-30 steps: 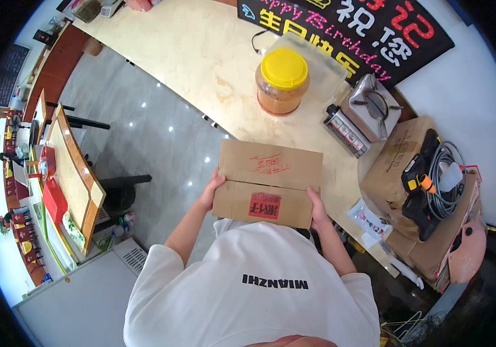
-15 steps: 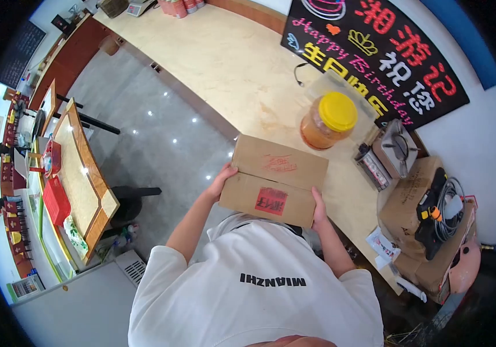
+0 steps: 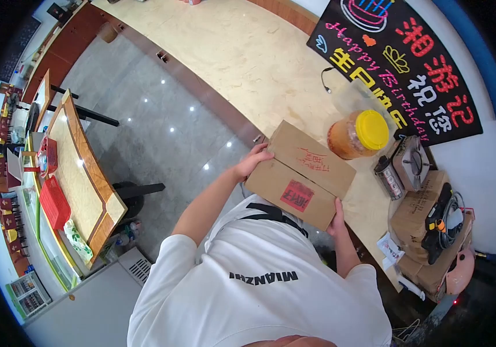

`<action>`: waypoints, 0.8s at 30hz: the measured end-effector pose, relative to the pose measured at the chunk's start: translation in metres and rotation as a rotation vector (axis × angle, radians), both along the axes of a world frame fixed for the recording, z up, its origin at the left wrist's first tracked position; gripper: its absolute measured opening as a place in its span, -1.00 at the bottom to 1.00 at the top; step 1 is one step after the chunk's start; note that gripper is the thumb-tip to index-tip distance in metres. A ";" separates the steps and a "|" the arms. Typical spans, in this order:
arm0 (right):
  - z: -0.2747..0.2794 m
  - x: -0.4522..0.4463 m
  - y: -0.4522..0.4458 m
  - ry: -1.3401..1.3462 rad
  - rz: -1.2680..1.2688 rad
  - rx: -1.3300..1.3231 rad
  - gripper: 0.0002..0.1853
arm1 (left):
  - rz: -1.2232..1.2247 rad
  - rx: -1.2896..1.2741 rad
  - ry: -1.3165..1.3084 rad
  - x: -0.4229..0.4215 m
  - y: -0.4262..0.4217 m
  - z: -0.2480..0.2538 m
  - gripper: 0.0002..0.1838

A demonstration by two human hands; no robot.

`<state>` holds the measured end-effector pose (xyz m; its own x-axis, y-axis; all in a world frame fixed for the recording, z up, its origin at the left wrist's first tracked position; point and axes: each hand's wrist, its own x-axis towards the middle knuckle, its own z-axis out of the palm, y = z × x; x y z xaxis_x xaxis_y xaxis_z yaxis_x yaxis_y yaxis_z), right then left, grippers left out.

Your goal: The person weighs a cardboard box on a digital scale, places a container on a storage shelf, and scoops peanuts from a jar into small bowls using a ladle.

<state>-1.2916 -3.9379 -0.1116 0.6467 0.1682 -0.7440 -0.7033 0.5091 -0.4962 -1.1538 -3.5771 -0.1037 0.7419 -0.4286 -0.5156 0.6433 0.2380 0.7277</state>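
Observation:
A brown cardboard box (image 3: 300, 174) is held between my two hands, over the near edge of the pale counter. Its top flaps meet at a seam, with red handwriting on one flap and a red printed square on the other. My left hand (image 3: 253, 162) grips its left side, thumb on the top. On the lower right side my right hand (image 3: 337, 218) holds the box, with most of the fingers hidden beneath it. Just past the box stands a clear jar (image 3: 346, 136) with a yellow lid and orange-brown contents.
The long counter (image 3: 225, 69) runs away to the upper left. A portable gas stove (image 3: 411, 163), a gas canister (image 3: 388, 178) and a larger carton (image 3: 412, 217) with coiled cable stand right. Behind leans a black birthday sign (image 3: 404, 75). A table (image 3: 80, 179) with a red basket (image 3: 55, 202) is left.
The box and both hands have shifted right in the view. The box has turned a little clockwise and sits closer to the jar. The camera view has shifted as well.

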 end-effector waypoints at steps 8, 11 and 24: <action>0.021 0.043 0.106 -0.065 -0.216 -0.250 -0.27 | 0.003 0.018 -0.020 0.047 0.077 -0.014 -0.05; 0.032 0.085 0.161 -0.083 -0.162 -0.208 -0.30 | 0.065 -0.052 0.026 0.072 0.140 -0.003 -0.04; 0.045 0.337 0.448 -0.188 0.375 -0.095 -0.29 | 0.658 -0.081 0.013 0.115 0.432 0.033 -0.15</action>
<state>-0.9546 -3.4900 -0.0661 0.6793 0.3539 -0.6428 -0.7241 0.1813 -0.6654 -1.0383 -3.1448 -0.0707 0.8560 0.0740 -0.5116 0.3539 0.6375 0.6844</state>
